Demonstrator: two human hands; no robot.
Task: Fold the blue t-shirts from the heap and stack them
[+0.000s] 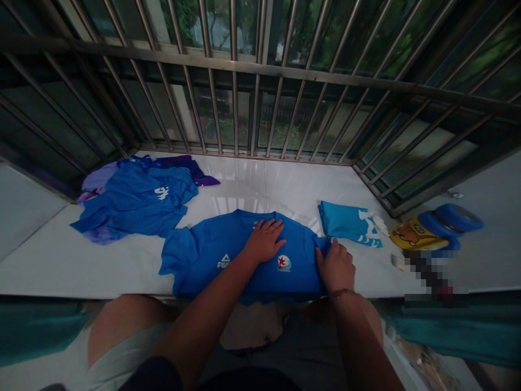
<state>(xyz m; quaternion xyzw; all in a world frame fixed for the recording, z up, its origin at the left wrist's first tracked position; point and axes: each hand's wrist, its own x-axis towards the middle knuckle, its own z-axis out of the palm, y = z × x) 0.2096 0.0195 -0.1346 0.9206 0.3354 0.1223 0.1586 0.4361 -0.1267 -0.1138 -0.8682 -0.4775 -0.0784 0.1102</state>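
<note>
A blue T-shirt [244, 263] lies spread face up on the white ledge, its collar toward the window and its lower part hanging over the near edge. It bears a white print on one side of the chest and a round badge with a red star on the other. My left hand [265, 241] rests flat just below the collar, fingers stretched out. At the right sleeve, my right hand [337, 267] has its thumb and fingers closed round a bit of the blue cloth. The left sleeve sticks out, slightly crumpled.
On the left sits a loose heap of blue and purple clothes [138, 198]. A folded light-blue garment [345, 224] lies at the right, near a blue-and-yellow container [431, 231]. Metal window bars [234, 65] rise behind the white ledge [122, 269].
</note>
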